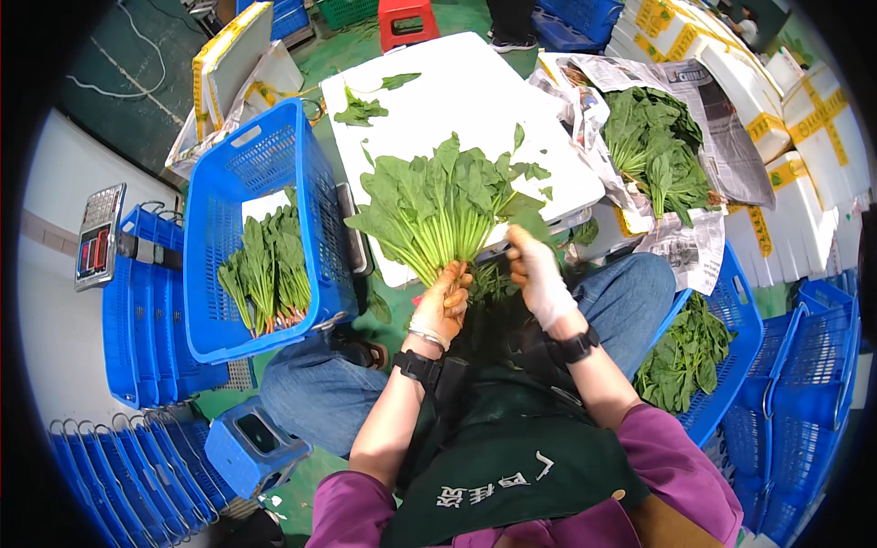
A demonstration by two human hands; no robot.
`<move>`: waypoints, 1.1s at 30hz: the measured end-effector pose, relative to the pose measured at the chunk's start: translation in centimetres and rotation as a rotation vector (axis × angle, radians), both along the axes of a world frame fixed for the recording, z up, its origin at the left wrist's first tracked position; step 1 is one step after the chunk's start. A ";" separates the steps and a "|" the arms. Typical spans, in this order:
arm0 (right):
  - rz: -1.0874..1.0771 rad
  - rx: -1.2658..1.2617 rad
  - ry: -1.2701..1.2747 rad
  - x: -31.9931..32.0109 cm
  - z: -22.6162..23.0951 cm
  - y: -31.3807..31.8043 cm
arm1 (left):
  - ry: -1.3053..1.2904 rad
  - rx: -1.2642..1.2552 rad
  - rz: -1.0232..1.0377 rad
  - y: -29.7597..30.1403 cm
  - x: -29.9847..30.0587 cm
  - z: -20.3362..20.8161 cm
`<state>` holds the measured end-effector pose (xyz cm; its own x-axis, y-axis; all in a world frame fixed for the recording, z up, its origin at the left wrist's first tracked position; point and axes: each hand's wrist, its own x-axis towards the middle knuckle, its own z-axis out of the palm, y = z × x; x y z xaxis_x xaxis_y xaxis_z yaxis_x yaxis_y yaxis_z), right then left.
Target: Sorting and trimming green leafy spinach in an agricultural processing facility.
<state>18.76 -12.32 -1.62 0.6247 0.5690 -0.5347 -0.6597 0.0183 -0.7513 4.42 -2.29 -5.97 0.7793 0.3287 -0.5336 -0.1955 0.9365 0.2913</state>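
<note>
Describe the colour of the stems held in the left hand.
The stems are light green, best seen in the head view.

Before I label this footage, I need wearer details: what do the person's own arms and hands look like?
Purple sleeves end near the elbows. Both forearms wear black straps carrying a dark block. White wrap covers the back of the right hand; a pale band circles the left wrist.

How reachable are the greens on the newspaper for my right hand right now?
Probably yes: the greens lie uncovered on the newspaper, ahead of your right hand and off to the right, with no tall obstacle visible between them.
</note>
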 end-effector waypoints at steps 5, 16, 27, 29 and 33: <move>0.119 -0.128 -0.297 -1.7 -1.5 2.5 | 0.067 -0.016 -0.017 -0.1 0.3 0.6; -0.132 -0.024 -0.166 -3.1 -2.5 2.8 | 0.128 0.092 -0.011 -0.4 0.8 0.4; -0.233 0.154 -0.178 -7.3 -2.1 0.3 | 0.121 0.079 0.007 -1.0 1.0 0.5; -0.184 0.168 -0.087 -7.6 -1.3 -0.8 | 0.262 0.126 0.019 -1.6 1.2 1.0; -0.109 0.196 -0.106 -7.3 -1.6 -1.2 | 0.248 0.177 -0.015 -1.2 0.8 0.7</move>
<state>11.48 -13.49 -3.24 0.7349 0.5816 -0.3488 -0.5635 0.2375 -0.7912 5.22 -3.51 -5.29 0.6381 0.4227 -0.6435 -0.0844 0.8692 0.4873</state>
